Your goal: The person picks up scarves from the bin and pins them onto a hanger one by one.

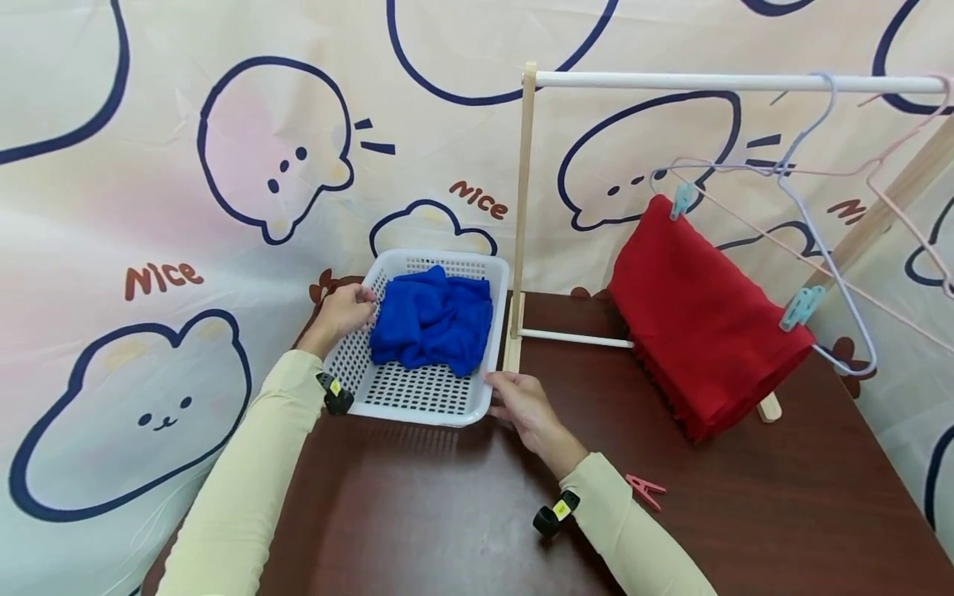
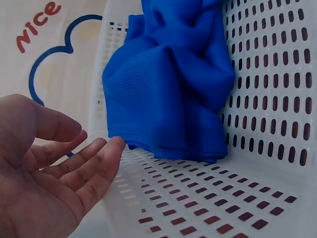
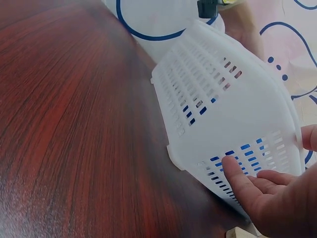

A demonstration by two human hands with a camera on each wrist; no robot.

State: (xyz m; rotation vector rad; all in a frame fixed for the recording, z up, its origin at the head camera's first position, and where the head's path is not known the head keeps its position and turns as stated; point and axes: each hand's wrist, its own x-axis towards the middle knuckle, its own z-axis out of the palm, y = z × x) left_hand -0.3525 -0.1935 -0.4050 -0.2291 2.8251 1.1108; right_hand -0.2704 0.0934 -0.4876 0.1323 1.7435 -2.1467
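A white plastic basket [image 1: 417, 418] with slotted walls stands at the back of the table, a crumpled blue cloth [image 1: 432, 319] lying inside. My right hand [image 1: 525, 406] grips the basket's near right corner. Its thumb lies over the rim, and its fingers [image 3: 237, 178] are against the outer wall. At the basket's left rim is my left hand [image 1: 346, 313], its fingers loosely bent. In the left wrist view, that hand's fingertips [image 2: 118, 143] overlap the basket wall near the blue cloth. Whether they touch either one, I cannot tell.
Right of the basket stands a wooden rack with a white rail [image 1: 671, 80]. A red cloth [image 1: 701, 323] hangs there on a lilac hanger [image 1: 808, 215], held by teal clips [image 1: 802, 308]. A pink clothespin [image 1: 645, 490] lies on the brown table [image 1: 447, 505] by my right sleeve.
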